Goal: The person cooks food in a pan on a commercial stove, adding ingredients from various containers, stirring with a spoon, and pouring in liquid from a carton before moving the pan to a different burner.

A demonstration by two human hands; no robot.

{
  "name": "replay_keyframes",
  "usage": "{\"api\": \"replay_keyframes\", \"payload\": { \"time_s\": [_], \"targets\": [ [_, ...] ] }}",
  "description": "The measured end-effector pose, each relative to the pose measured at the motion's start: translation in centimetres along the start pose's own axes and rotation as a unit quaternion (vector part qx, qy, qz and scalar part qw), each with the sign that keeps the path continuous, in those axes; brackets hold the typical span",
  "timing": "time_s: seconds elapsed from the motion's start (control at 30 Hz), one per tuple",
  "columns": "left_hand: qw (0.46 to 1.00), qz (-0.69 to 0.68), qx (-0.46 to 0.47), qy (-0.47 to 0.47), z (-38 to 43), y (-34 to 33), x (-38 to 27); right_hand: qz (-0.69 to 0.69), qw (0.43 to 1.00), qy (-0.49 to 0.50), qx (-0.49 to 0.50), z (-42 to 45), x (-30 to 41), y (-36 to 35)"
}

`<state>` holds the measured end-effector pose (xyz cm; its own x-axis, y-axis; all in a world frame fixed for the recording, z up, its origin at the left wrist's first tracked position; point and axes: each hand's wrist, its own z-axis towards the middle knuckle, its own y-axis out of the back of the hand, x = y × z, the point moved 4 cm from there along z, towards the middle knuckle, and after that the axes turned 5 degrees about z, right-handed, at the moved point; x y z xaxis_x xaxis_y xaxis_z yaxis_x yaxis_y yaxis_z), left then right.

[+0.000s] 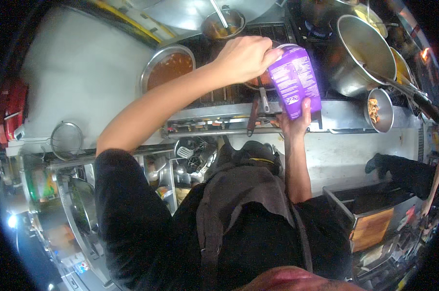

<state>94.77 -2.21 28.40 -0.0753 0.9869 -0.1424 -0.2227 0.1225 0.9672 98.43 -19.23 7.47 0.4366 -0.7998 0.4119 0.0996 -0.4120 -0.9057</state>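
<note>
Over the stove, a purple carton point(294, 80) with printed writing is held between both hands. My left hand point(241, 58) reaches across and pinches the carton's upper end near its edge. Lower down, my right hand point(297, 118) grips the other end, with the thumb along its side. Beneath the carton is a pan point(254, 85) with reddish contents, mostly hidden by the carton and my left hand. A utensil with a grey handle point(264, 100) rests at that pan. To the left stands a metal pan of brown-red sauce point(170, 71).
A large steel pot point(367, 54) stands right of the carton, near a lit gas burner point(318, 29). A small bowl of food pieces point(380, 111) sits at the stove's front edge. A pot with a utensil point(223, 25) is behind. Another person's arm point(432, 189) shows at far right.
</note>
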Motion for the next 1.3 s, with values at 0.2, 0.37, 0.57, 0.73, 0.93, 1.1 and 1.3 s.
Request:
{"api": "replay_keyframes", "payload": {
  "time_s": [0.2,0.37,0.57,0.73,0.93,1.1,1.3],
  "targets": [
    [0.985,-0.156,0.046,-0.049,3.7,-2.3,-0.5,-0.014,0.999,-0.031,-0.026,1.3,3.0,1.0],
    [0.968,-0.227,0.010,-0.108,4.2,-4.6,-0.1,0.030,0.996,-0.085,-0.029,0.6,3.7,0.3],
    [0.994,-0.056,0.024,-0.092,5.3,-6.0,-1.1,0.009,0.998,-0.054,-0.023,2.2,4.0,2.9],
    [0.987,-0.082,0.127,0.058,6.9,-8.7,0.8,-0.017,0.998,-0.060,0.025,2.9,4.6,3.2],
    [0.879,-0.310,0.305,0.195,8.8,-8.9,2.6,-0.025,0.998,-0.055,-0.014,4.5,4.2,4.1],
    [0.850,-0.364,0.303,0.231,11.3,-10.1,3.2,-0.031,0.998,-0.042,-0.039,6.7,3.7,6.0],
    [0.812,-0.441,0.301,0.236,13.4,-12.2,4.8,-0.046,0.997,-0.060,0.018,8.6,3.6,7.9]
  ]
}}
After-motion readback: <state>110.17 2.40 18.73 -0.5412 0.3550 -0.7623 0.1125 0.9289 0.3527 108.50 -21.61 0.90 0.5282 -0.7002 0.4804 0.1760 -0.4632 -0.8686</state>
